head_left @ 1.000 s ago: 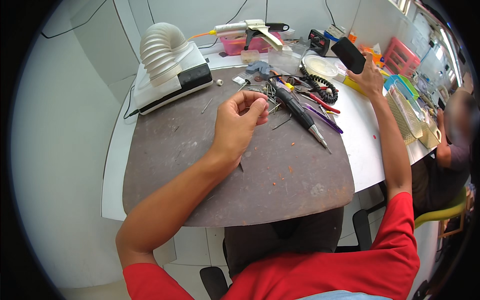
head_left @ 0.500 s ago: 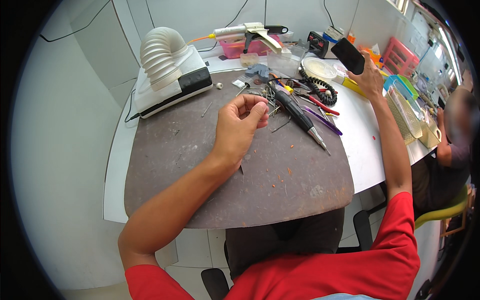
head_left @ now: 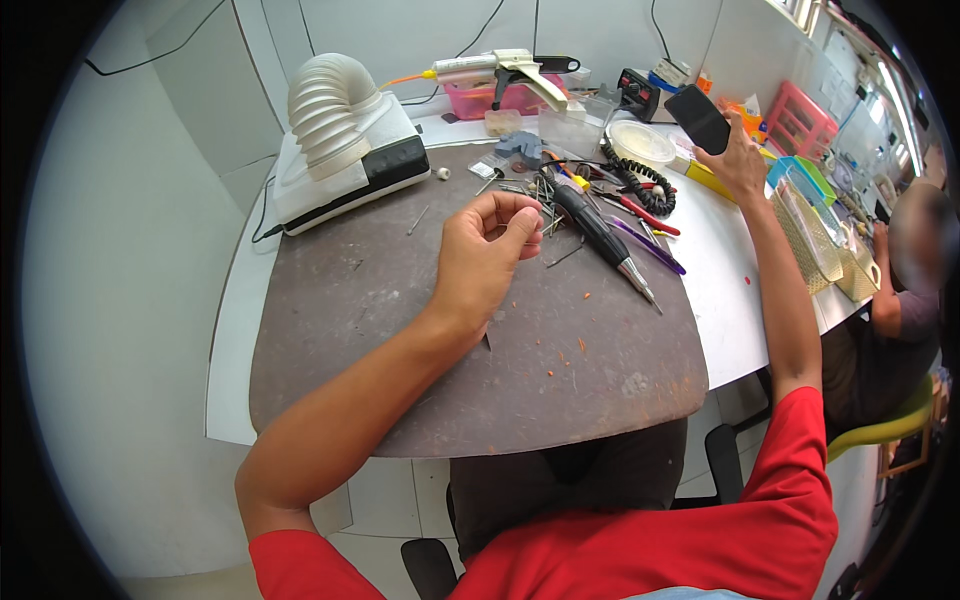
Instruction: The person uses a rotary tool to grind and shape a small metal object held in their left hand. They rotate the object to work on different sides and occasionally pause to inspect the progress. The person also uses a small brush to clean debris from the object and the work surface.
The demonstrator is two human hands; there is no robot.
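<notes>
Above the white table (head_left: 728, 300), phone (head_left: 698, 118) in right hand (head_left: 738, 160), left hand (head_left: 482, 256) curled

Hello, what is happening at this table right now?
A person in a red shirt sits at a white table covered by a dark brown work mat. The left hand is curled loosely above the mat, fingertips pinched together; whether it holds something small cannot be seen. The right hand holds up a black phone. Near the left hand lie a black pen-shaped tool, small metal parts and a coiled black cable. A white device with a ribbed hose stands at the mat's far left.
</notes>
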